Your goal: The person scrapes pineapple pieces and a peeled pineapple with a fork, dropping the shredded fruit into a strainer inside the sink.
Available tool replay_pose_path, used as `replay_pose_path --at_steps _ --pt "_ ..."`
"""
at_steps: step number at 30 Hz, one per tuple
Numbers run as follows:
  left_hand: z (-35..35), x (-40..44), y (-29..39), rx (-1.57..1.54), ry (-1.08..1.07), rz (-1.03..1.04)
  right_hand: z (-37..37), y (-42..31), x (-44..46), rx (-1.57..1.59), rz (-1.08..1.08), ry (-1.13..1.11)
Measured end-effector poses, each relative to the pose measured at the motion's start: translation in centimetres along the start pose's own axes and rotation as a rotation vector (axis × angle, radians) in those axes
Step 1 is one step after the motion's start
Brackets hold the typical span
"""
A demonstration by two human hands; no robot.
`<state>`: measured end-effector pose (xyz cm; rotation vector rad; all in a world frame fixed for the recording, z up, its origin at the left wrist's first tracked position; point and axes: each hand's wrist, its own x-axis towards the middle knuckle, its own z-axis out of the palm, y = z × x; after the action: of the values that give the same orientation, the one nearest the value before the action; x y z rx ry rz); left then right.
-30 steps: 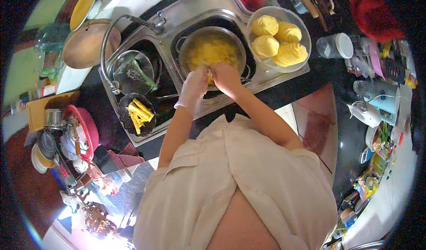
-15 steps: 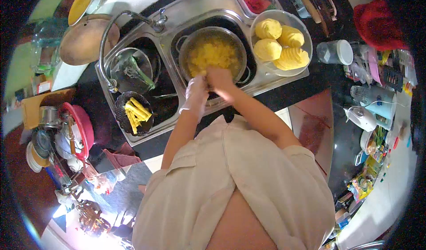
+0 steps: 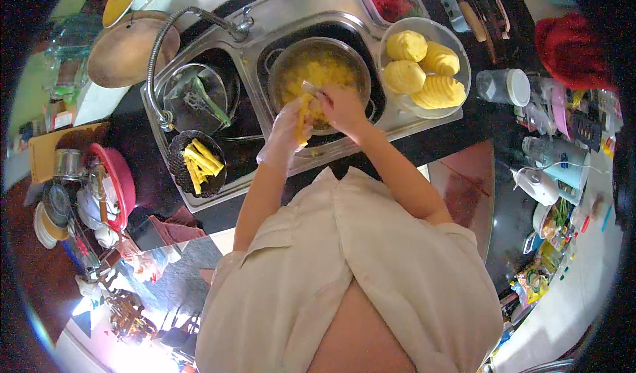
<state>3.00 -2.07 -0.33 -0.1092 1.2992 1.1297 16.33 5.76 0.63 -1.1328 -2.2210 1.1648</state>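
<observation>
Four yellow fruits, two sink basins, one faucet, one pink tub.

The long yellow piece points away from me in my left fingers, by the near rim of the pot. The small, shiny blade juts from my right fingers, close to the piece's far end. Loose yellow chunks fill the round metal pot, which sits in the sink.

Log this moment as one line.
left hand: gloved, holds yellow piece | right hand: grips metal tool | pot: yellow chunks inside
</observation>
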Motion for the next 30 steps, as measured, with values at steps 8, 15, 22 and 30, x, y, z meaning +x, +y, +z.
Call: replay_pose_path --at_steps 8,15,22,30 --pt "-2.7 4.4 -2.7 -0.124 0.010 -0.087 5.0 2.8 -0.8 -0.329 -0.068 -0.045" --pt "-2.9 4.1 -2.9 0.307 0.030 0.153 6.5 4.4 -0.2 -0.422 -0.150 -0.008" --pt "-1.5 -1.0 2.2 0.063 -0.161 0.137 2.0 1.9 3.4 -0.272 0.281 0.004" --pt "-0.2 -0.5 1.3 -0.099 0.030 0.040 1.2 3.7 0.7 0.254 0.341 0.087"
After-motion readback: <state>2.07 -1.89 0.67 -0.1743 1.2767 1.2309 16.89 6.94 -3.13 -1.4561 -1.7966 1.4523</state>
